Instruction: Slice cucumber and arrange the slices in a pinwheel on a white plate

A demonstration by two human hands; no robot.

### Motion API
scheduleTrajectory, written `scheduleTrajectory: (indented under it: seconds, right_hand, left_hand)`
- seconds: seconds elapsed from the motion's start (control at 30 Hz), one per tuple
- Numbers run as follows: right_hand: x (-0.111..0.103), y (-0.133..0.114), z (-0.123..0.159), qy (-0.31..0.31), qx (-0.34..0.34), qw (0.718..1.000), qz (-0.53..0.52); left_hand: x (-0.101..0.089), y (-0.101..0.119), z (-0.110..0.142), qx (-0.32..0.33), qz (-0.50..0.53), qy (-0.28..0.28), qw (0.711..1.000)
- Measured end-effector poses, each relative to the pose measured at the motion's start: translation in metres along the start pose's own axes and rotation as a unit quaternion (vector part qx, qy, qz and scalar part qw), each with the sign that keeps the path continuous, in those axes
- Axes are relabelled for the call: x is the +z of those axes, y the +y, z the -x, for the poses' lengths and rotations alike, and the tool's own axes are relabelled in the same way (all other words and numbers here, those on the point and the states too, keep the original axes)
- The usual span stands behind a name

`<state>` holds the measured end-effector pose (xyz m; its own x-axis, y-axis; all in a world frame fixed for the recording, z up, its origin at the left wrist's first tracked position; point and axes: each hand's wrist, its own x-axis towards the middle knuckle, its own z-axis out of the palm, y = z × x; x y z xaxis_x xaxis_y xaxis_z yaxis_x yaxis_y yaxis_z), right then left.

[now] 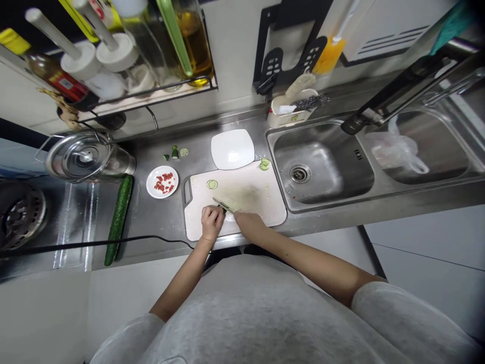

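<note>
Knife [226,206] in closed right grip [248,224]

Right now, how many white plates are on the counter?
2: a square plate at the far edge of the cutting board, a round plate holding red pieces left of the board.

From my station I see a pale wall [235,58] behind a steel counter [159,215]. A shelf [189,92] and a black rack [299,15] are fixed to it. Right, I make out a two-bowl sink [333,174] under a dark tap [394,93]; far left, a burner [17,215]. Light glints off the steel.
</note>
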<state>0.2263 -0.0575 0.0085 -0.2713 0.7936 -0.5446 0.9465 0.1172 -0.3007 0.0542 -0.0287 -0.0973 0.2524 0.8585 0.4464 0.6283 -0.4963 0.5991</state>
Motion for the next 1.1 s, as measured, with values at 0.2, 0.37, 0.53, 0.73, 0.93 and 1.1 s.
scheduleTrajectory:
  seconds: [0.2,0.37,0.53,0.73,0.93,1.1]
  right_hand:
    - [0.000,0.000,-0.002,0.002,0.001,1.000,-0.012]
    - [0.000,0.001,-0.003,-0.005,-0.001,1.000,-0.009]
    - [0.004,0.003,-0.009,-0.001,-0.002,1.000,-0.003]
    - [0.011,0.003,-0.012,0.015,0.003,1.000,-0.011]
    - [0.008,0.001,-0.007,0.017,0.013,1.000,0.005]
    - [0.000,0.006,0.002,0.023,0.020,0.999,0.023]
  left_hand:
    - [0.000,0.000,0.001,-0.014,0.001,-0.012,1.000]
    - [-0.001,0.001,0.001,-0.019,0.003,-0.017,1.000]
    - [0.000,0.001,0.000,-0.017,0.008,-0.013,1.000]
    - [0.000,0.000,0.000,-0.016,-0.005,-0.015,1.000]
    - [-0.001,0.004,0.000,-0.012,-0.013,-0.007,1.000]
    - [-0.011,0.017,-0.004,-0.048,-0.009,-0.029,0.998]
